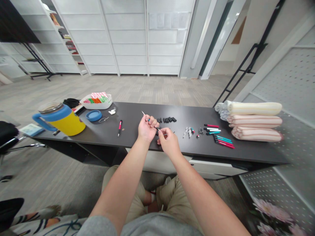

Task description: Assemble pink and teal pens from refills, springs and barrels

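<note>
My left hand [147, 127] is closed around a slim pen [143, 112], whose pale tip sticks out past the fingers, with a bit of teal showing between them. My right hand [168, 139] meets it from the right, thumb and fingertips pinched at the pen's dark end; any small part held there is too small to make out. Just beyond the hands lie several black pen grips [169, 119]. To the right are small white pen parts [189, 132], tiny metal pieces [201, 131] and several red, white and teal pen barrels [222, 141]. A red-and-black pen [119, 128] lies to the left.
On the dark desk's [133, 113] left stand a yellow-and-blue jug [66, 121], a blue lid [94, 115] and a white basket [97, 105] of colourful packets. Crumpled tissue [112, 111] lies nearby. Rolled towels [256, 121] are stacked at the right end, beside a perforated panel [295, 85].
</note>
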Action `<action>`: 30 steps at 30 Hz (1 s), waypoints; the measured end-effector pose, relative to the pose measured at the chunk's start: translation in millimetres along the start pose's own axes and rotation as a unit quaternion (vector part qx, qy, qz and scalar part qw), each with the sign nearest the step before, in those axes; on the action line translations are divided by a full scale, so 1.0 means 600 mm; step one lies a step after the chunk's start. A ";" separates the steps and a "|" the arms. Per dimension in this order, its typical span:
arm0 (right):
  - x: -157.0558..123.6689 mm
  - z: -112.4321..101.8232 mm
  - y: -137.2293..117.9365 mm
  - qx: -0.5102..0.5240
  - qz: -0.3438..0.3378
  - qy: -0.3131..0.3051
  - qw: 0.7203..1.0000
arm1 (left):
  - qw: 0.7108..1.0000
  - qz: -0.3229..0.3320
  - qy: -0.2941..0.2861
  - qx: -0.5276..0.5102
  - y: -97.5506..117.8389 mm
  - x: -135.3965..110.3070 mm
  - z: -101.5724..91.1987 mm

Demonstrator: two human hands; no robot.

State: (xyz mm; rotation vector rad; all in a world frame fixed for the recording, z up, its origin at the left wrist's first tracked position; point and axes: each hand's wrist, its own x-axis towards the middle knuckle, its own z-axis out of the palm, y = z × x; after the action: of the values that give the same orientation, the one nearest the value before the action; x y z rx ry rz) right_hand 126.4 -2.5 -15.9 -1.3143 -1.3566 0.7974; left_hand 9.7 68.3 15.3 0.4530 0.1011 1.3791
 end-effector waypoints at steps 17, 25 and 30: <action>0.001 -0.001 0.000 0.007 0.008 -0.006 1.000 | 0.998 -0.006 0.039 0.045 0.001 -0.002 0.006; 0.001 0.000 0.000 0.018 0.008 -0.005 1.000 | 0.999 0.001 0.030 0.043 0.001 -0.001 0.003; 0.000 -0.001 -0.002 0.015 0.008 -0.003 1.000 | 0.998 -0.002 0.031 0.049 0.000 -0.002 0.007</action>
State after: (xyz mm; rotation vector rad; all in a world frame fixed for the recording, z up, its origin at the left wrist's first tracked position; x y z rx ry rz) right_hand 126.8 -2.9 -14.4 -1.3017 -1.3357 0.8293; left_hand 10.8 65.9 18.7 0.4916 0.2211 1.3889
